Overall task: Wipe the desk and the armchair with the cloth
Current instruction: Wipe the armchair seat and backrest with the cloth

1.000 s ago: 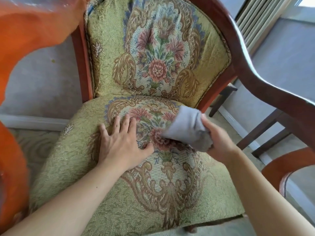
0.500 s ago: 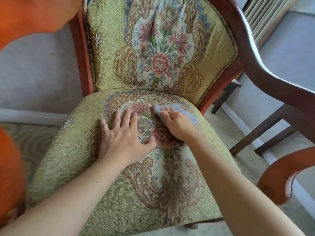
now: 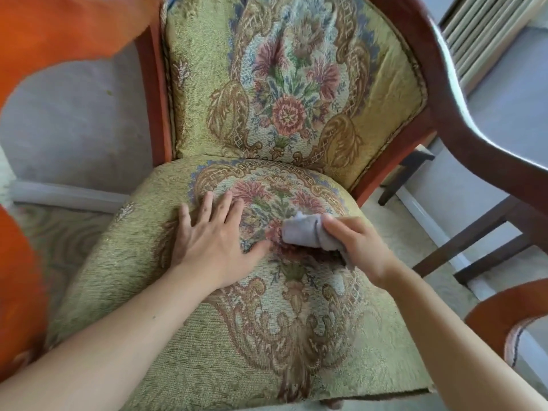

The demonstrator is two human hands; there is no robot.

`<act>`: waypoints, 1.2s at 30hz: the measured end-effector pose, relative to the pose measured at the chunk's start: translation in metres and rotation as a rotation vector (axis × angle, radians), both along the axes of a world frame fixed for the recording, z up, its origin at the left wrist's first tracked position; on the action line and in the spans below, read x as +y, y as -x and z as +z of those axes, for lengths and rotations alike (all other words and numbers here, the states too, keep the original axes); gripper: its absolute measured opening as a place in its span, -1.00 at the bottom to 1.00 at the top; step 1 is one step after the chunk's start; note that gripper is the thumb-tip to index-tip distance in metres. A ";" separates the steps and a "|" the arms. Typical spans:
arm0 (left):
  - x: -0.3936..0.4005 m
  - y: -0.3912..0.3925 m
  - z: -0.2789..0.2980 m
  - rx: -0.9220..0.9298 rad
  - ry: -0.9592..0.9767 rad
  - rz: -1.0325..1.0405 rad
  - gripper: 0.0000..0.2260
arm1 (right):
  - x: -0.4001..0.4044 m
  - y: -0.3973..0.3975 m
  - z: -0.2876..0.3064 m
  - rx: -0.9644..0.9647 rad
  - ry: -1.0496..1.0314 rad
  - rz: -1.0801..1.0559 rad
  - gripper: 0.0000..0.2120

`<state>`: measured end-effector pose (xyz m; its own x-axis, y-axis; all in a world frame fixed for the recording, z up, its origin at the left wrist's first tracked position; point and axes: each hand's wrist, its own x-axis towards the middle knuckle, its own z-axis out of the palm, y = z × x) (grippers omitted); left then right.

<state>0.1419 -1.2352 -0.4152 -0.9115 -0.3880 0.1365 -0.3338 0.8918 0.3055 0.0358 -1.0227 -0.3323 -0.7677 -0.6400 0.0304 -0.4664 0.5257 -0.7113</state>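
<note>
A view from above looks down at an armchair (image 3: 207,336) with a reddish-brown wooden frame and green-gold woven upholstery. A floral medallion in pink, blue and tan fills the middle of the seat, and a matching one covers the padded backrest. Two bare forearms reach in from the bottom edge. The left hand (image 3: 210,244) lies flat on the seat cushion, palm down, fingers spread and pointing toward the backrest, its thumb stretched out to the right. Just beside that thumb, the right hand (image 3: 355,247) is closed around a bunched pale grey cloth (image 3: 305,232), gripping it from the right side. The cloth rests on the centre of the seat, over the pink flower of the pattern, and its loose end sticks out to the left, toward the other hand. Curved wooden armrests frame the view on both sides; the left one is blurred. Behind the chair to the right, dark wooden legs (image 3: 474,241) stand on a pale floor.
</note>
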 end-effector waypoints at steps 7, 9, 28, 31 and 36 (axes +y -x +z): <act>-0.008 0.030 0.008 -0.025 -0.011 0.005 -0.25 | -0.019 0.076 0.028 0.299 0.270 -0.459 -0.49; -0.007 0.040 0.012 -0.067 -0.019 0.013 -0.27 | -0.022 0.091 0.027 0.333 0.247 -0.486 -0.55; -0.022 0.129 0.284 -0.066 -0.006 0.144 -0.27 | -0.045 0.121 0.198 -0.547 0.493 -0.480 -0.57; -0.042 0.140 0.311 -0.052 -0.006 0.174 -0.21 | -0.065 0.145 0.242 -0.502 0.578 -0.522 -0.59; -0.064 0.164 0.329 -0.076 0.005 0.162 -0.11 | -0.094 0.164 0.278 -0.393 0.662 -0.685 -0.58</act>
<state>-0.0217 -1.2989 -0.0860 -0.8449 -0.5301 0.0718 -0.4953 0.8258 0.2697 -0.1285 -1.1164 -0.0547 -0.9934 -0.0078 -0.1145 0.1142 0.0381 -0.9927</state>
